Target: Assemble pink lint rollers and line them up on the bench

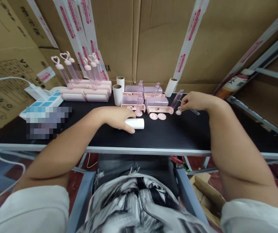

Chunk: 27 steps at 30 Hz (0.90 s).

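My left hand [116, 118] is closed around a white paper roll [137, 123] that lies on its side on the black table, thumb in front and fingers behind. Over on the right, my right hand [192, 102] pinches a small round pink cap [179, 110] close to the tabletop, next to a clear purple tube [177, 99]. Two more pink caps [157, 116] lie flat between my hands. Behind them are pink trough-shaped holders [160, 110], clear purple covers [157, 101] and an upright tube [139, 105].
White cardboard-core rolls [117, 95] stand upright at the back. At back left are pink-and-white cylinders [97, 97] and clear tubes with heart-topped caps [60, 66]. A power strip [38, 105] sits on the left, a bottle [236, 82] on the right. Cardboard [153, 38] walls the rear.
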Tool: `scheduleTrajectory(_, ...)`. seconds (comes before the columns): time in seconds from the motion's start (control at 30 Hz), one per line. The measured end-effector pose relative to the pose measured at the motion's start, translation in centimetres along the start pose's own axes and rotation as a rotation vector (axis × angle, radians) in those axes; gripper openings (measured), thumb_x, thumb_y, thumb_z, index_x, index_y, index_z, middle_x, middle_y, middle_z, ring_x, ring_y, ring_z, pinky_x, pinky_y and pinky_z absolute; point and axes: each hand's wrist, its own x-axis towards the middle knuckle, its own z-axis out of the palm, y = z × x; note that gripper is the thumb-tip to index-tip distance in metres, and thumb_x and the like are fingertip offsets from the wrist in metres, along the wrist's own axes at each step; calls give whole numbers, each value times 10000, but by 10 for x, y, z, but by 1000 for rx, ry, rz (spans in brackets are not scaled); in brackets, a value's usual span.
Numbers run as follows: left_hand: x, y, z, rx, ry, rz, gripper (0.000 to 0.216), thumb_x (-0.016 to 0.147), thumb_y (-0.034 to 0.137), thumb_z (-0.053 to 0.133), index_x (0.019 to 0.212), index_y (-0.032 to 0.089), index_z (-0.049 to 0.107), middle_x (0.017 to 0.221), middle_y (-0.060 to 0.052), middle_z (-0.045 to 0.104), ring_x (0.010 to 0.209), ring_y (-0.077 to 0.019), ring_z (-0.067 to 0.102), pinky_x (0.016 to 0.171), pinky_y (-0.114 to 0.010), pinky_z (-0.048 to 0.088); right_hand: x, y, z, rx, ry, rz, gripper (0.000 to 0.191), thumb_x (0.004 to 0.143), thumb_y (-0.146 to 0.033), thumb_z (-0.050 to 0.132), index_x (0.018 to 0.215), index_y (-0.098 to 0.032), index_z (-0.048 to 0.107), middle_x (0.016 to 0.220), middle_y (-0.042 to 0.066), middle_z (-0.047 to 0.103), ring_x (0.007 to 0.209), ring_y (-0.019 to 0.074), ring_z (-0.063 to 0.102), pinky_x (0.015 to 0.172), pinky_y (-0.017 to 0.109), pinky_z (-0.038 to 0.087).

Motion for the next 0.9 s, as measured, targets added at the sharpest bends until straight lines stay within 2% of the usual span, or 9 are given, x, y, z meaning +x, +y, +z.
scheduleTrajectory(0.1,-1,0,-1,-20,11,18,582,885,643,725,1266,204,697,1331,-115,763,1023,-258,702,769,-305,441,-7,0,-5,-1,93,-13,157,734,-410,860,732,-265,800,724,16,774,696,233,681,622,348,454)
scheduleTrajectory(0.2,-1,0,-1,-32,23,34,590,882,639,730,1283,208,697,1326,-112,765,1032,-259,708,780,-303,440,-26,-22,-6,75,252,-123,145,819,-405,806,806,-261,802,791,32,797,737,241,695,668,358,479)
scheduleTrajectory(0.3,0,1,0,-23,30,43,608,891,637,723,1320,208,693,1324,-109,768,1055,-261,713,804,-304,448,-43,-59,6,88,132,-387,171,891,-394,739,946,-249,810,914,35,820,802,229,716,726,340,492)
scheduleTrajectory(0.33,0,1,0,-19,33,47,629,895,643,720,1349,209,686,1339,-109,767,1079,-265,715,820,-304,454,-47,-71,12,45,95,-426,169,895,-377,726,964,-243,801,943,42,821,808,228,716,728,336,485)
scheduleTrajectory(0.47,0,2,2,-4,36,47,704,905,645,717,1448,202,654,1450,-123,733,1203,-287,709,914,-315,480,-52,-100,31,-160,83,-386,158,880,-340,738,991,-233,771,992,94,821,837,271,727,686,343,418)
scheduleTrajectory(0.63,1,-1,4,-8,45,49,724,900,660,720,1472,221,653,1485,-118,723,1241,-286,708,964,-312,484,-51,-104,36,-222,69,-311,137,899,-277,711,1020,-237,762,1003,112,824,877,291,739,681,341,395)
scheduleTrajectory(0.77,1,-1,4,-20,48,56,752,898,650,719,1510,221,632,1484,-120,726,1226,-284,708,959,-306,482,-49,-101,34,-191,10,-330,92,917,-278,682,985,-229,721,1003,83,819,842,249,712,670,325,386)
scheduleTrajectory(0.9,0,1,3,-11,41,49,740,895,636,718,1488,198,652,1450,-129,741,1173,-287,716,909,-307,482,-48,-97,34,-136,-54,-371,160,910,-298,697,1050,-222,714,1067,73,818,875,228,715,687,306,399)
